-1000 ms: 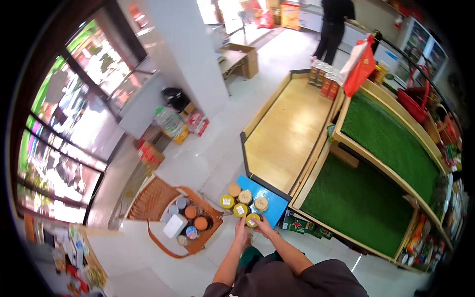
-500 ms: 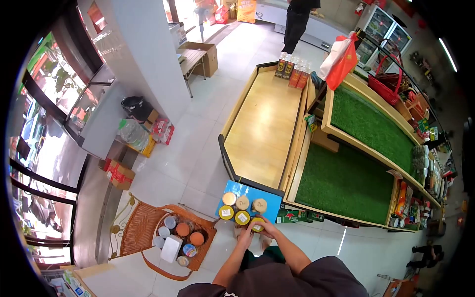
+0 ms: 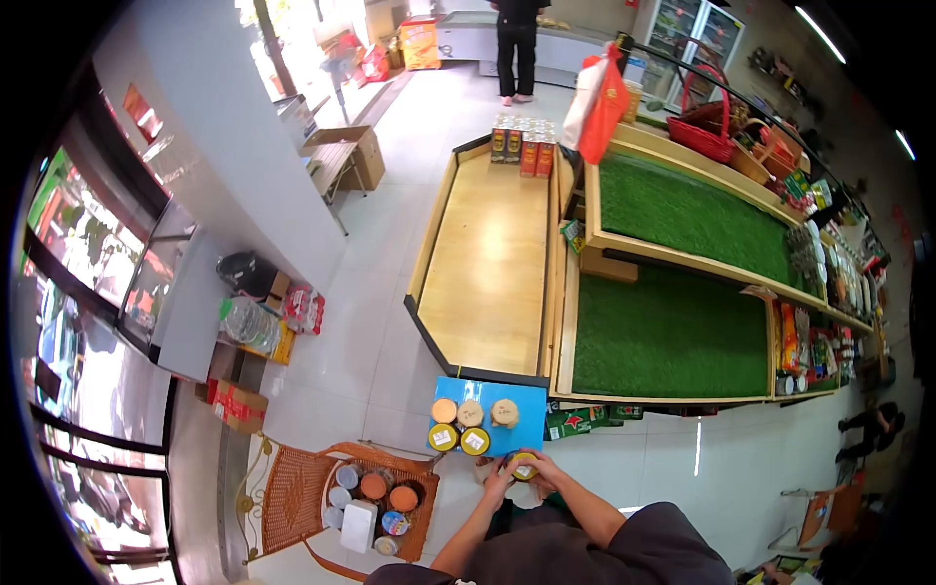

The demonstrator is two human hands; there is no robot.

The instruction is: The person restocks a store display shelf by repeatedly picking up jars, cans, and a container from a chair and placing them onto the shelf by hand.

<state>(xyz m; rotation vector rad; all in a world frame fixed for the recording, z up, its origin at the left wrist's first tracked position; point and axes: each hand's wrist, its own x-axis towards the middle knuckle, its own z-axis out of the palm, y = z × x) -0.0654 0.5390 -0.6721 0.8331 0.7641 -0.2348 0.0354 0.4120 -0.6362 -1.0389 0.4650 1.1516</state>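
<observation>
A jar with a yellow lid point(image 3: 525, 465) is held between both of my hands, in front of my body. My left hand point(image 3: 497, 482) wraps its left side, and my right hand point(image 3: 550, 474) closes on its right side. Just below the jar, a pale, whitish thing point(image 3: 526, 495) shows; I cannot make out what it is. Beyond my hands lies a blue surface point(image 3: 526, 392). On it stand two yellow-lidded jars point(image 3: 475, 442), two jars with tan paper-like tops point(image 3: 504, 412), and one with a pale orange lid point(image 3: 445, 411).
At left, a wicker chair point(image 3: 292, 489) bears several jars and a white container point(image 3: 359, 526). Ahead is a wooden display table point(image 3: 487, 263) with boxed bottles point(image 3: 536, 156) at its far end. Green-turf shelves point(image 3: 673, 336) stand right. A person point(image 3: 517, 44) stands far back.
The yellow-lidded jar has come off the blue surface's near right corner toward my body, in both hands. The view has shifted, and the far person has changed position.
</observation>
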